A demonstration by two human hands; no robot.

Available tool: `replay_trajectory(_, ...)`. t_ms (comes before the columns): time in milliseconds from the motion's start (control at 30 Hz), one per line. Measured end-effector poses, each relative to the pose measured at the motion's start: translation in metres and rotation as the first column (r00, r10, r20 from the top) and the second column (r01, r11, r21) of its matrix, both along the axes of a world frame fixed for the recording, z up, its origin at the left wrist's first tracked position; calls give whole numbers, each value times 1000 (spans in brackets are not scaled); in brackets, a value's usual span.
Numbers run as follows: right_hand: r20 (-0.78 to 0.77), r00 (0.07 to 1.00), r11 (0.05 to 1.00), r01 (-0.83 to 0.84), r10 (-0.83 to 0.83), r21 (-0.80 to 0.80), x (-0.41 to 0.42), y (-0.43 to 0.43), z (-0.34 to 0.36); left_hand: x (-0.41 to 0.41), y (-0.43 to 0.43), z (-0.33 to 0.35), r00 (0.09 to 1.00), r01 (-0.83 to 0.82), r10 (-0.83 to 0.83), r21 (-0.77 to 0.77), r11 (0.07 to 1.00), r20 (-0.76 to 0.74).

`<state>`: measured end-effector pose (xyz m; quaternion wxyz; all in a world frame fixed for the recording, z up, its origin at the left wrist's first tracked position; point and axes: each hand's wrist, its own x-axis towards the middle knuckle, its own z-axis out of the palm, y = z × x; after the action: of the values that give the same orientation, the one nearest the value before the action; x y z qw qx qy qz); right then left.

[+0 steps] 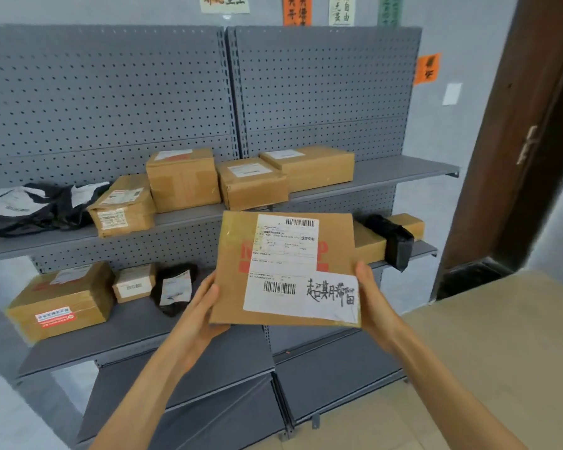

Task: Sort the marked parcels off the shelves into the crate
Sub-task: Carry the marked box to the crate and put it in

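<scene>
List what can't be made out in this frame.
Head view only:
- crate: nowhere in frame, so its position is unknown.
- fingers of the left hand and right hand: hidden under the held parcel.
- shipping label fine print: too small and blurred to read.
- upper-shelf boxes: labels too small to tell whether they are marked.
- black bag: cut off by the left edge.

Grey metal shelving (338, 92) w/ pegboard back panels, two bays side by side, against pale grey wall (468, 43). Paper signs (294, 9) in orange, cream & green w/ handwritten chars along wall top. One more orange sign (427, 68) at R, white switch plate (451, 94) just below. Dark brown wooden door (533, 125) far R. Beige floor (485, 352).
</scene>
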<state>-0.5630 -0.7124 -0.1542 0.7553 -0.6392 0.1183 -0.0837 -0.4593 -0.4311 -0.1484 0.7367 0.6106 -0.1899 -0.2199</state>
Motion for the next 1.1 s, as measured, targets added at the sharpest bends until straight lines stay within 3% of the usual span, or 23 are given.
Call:
replay_trajectory(133,-12,980,980,199,-199,13,-61,-49,-4,-16,-74,-3,979,200,-202,45,979,36)
replay_trajectory(300,-28,875,874,484,-484,32,-175,-86,-18,-55,-169,-10,871,488,-491,100,867,6)
replay_trajectory(467,-97,663,661,748,-742,57,-315,-65,-41,-134,-237,-39,632,770,-774,133,624,-28)
replay_trajectory(667,-184,338,333,941,-923,58,-482,11,-68,-281,-281,-75,287,949,-952,166,268,-104)
replay_trajectory(900,-245,-18,-40,995,-969,87,-647,114,-113,-472,-293,-112,-93,967,-979,217,-132,-181)
replay_trajectory(1100,-252,-244,-297,934,-936,199,-766,191,-162,-634,-295,-145,-327,875,-911,283,-392,-251)
